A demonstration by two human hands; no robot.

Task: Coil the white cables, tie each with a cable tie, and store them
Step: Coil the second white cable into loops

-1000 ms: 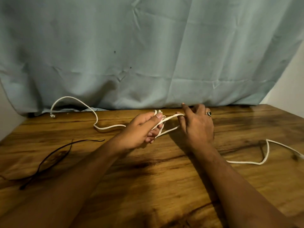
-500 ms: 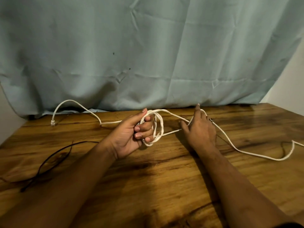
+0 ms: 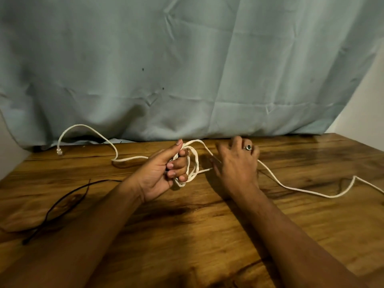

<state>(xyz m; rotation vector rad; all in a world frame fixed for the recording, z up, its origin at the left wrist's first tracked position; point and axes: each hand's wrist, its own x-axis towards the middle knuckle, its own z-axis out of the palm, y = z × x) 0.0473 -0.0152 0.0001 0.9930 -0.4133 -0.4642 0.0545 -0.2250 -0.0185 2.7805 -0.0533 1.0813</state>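
A white cable (image 3: 299,189) lies across the wooden table (image 3: 207,235). My left hand (image 3: 164,171) is closed around a small coil of the cable (image 3: 194,169), with a few loops hanging past the fingers. One end with a clear plug (image 3: 59,151) rests at the far left by the curtain. My right hand (image 3: 236,165), wearing a ring, is just right of the coil with fingers spread; the cable's long tail runs under it and off to the right edge. Whether it grips the cable I cannot tell.
Thin black cable ties (image 3: 60,206) lie on the table at the left, near my left forearm. A pale blue-green curtain (image 3: 187,69) hangs behind the table's far edge. A white wall shows at the right.
A fresh loop has been laid over my left hand's coil. My right hand moved right and spread its fingers, and the tail on the right shifted on the table.
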